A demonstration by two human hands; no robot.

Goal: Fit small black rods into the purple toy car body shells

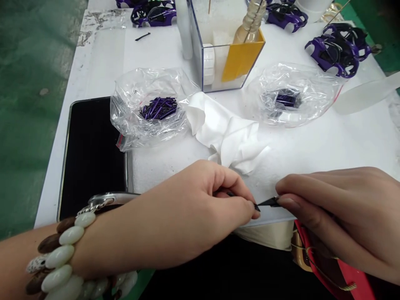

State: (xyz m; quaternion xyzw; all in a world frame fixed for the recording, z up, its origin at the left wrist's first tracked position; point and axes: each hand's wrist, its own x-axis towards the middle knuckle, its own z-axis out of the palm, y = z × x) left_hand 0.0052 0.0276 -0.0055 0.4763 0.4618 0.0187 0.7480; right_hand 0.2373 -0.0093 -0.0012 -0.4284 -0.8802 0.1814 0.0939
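My left hand (203,212) is closed, with thumb and forefinger pinching a small dark part (256,207); most of that part is hidden by the fingers. My right hand (337,208) grips a black pointed tool (270,202), whose tip meets or nearly meets the small part. Whether the tool is a pair of tweezers or a blade I cannot tell. Both hands are at the front edge of the white table (312,154). Just beyond them lies a crumpled white cloth (231,139).
Behind the cloth are a plastic bag of thin purple pieces (159,109) and another bag with purple parts (286,100). A clear box (215,75) holds a glass bottle (250,25). A phone (93,154) lies left; purple toy car shells (333,54) sit at the back right.
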